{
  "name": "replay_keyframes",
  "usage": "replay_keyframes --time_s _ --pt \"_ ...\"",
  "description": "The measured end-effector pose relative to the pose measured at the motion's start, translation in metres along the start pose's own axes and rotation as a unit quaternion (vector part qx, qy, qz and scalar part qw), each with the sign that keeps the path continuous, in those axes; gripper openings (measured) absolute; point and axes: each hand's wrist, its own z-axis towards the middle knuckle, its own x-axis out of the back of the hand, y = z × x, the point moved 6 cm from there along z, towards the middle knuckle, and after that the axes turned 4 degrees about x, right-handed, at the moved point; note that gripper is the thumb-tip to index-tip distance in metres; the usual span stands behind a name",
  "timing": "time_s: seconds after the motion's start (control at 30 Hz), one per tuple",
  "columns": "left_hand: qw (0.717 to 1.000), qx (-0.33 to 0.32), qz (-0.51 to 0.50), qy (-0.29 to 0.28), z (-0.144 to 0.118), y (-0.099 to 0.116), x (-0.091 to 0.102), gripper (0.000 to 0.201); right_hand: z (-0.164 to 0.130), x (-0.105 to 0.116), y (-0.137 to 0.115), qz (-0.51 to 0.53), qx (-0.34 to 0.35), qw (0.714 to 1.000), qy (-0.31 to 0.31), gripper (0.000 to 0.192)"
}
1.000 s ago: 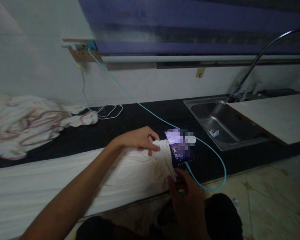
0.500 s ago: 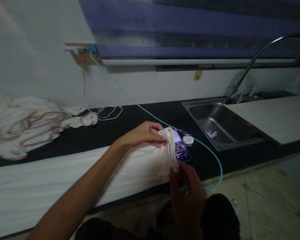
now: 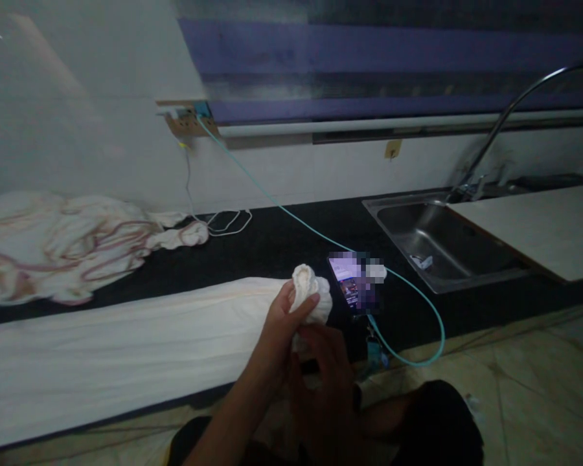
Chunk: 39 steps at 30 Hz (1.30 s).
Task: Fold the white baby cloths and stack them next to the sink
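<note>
A long white cloth (image 3: pixel 126 336) lies stretched along the front of the black counter (image 3: pixel 282 239). Its right end is bunched into a wad (image 3: pixel 311 294), and my left hand (image 3: pixel 282 330) grips that wad from the left with the thumb on top. My right hand (image 3: pixel 328 369) sits just below and to the right, closed on the lower part of the bunched cloth. A lit phone (image 3: pixel 352 288) lies flat on the counter right beside the wad, with a teal cable (image 3: pixel 418 304) plugged into it.
A crumpled white and pink-striped cloth (image 3: pixel 63 243) lies at the back left. A steel sink (image 3: pixel 437 239) with a tall tap (image 3: pixel 510 116) is at the right, next to a pale board (image 3: pixel 539 223). A wall socket (image 3: pixel 187 120) feeds the teal cable and a white cable (image 3: pixel 223 223).
My left hand has gathered the cloth's end into a tighter wad and drawn it toward me and leftward, off the phone. My right hand rose to meet it.
</note>
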Motion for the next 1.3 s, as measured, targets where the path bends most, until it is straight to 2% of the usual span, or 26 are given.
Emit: replay_keyframes --time_s 0.13,0.27,0.43,0.57,0.77,0.87,0.97,1.07,1.2,1.3 --pt "0.993 -0.034 -0.067 0.092 -0.014 0.001 0.020 0.071 -0.005 -0.003 -0.007 0.001 0.018 0.999 -0.042 0.034" --pt "0.979 -0.055 -0.143 0.132 -0.022 0.004 0.032 0.084 -0.007 0.004 -0.010 -0.003 0.021 0.997 -0.074 0.036" --pt "0.981 -0.070 -0.041 0.176 -0.023 0.006 0.048 0.085 -0.011 -0.002 -0.028 0.014 0.049 0.993 -0.111 0.035" --pt "0.985 -0.042 -0.030 0.165 -0.024 0.012 0.068 0.085 -0.018 -0.006 -0.035 0.022 0.066 0.989 -0.130 0.037" --pt "0.988 0.017 0.025 0.152 -0.026 0.036 0.115 0.074 -0.023 -0.001 -0.015 -0.003 0.042 0.990 -0.135 0.035" --pt "0.983 0.035 0.061 0.172 -0.026 0.041 0.141 0.065 -0.023 0.001 -0.006 -0.017 0.039 0.990 -0.135 0.035" --pt "0.975 0.016 0.068 0.209 -0.028 0.043 0.163 0.069 -0.023 0.001 -0.001 -0.026 0.039 0.990 -0.132 0.035" --pt "0.968 0.007 0.082 0.239 -0.033 0.040 0.173 0.072 -0.025 -0.002 0.003 -0.032 0.035 0.988 -0.144 0.034" --pt "0.958 0.005 0.110 0.265 -0.042 0.041 0.174 0.066 -0.027 -0.006 0.008 -0.055 0.022 0.986 -0.158 0.035" --pt "0.947 -0.009 0.137 0.291 -0.043 0.045 0.181 0.063 -0.029 -0.009 0.012 -0.070 0.011 0.984 -0.166 0.036"
